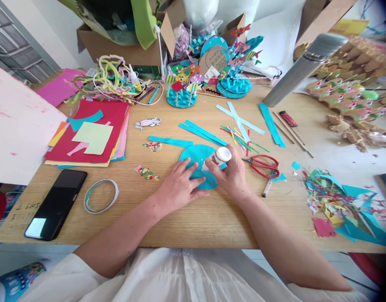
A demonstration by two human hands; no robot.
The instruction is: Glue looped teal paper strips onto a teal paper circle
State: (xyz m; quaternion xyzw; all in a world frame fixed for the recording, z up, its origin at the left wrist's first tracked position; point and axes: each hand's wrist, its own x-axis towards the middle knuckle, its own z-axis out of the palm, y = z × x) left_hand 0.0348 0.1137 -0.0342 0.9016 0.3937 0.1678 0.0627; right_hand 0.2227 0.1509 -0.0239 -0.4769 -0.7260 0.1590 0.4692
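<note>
A round piece of blue paper (197,156) lies flat on the table in front of me. My left hand (180,186) rests on its left and lower part, fingers spread. In my right hand (232,176) is a white glue bottle (223,155), tilted with its narrow end down at the middle of the disc. Small whitish dots show on the paper near it. Blue paper strips (205,132) lie just beyond the disc. Red-handled scissors (264,166) sit right of my right hand, over a pen-like stick (267,188).
Left are a black phone (56,205), a tape roll (101,196) and stacked coloured paper (86,138). Small confetti piles (147,173) lie near my left hand. A grey flask (302,71) stands back right, paper scraps (331,197) at right. Finished-looking blue paper crafts (182,96) stand behind.
</note>
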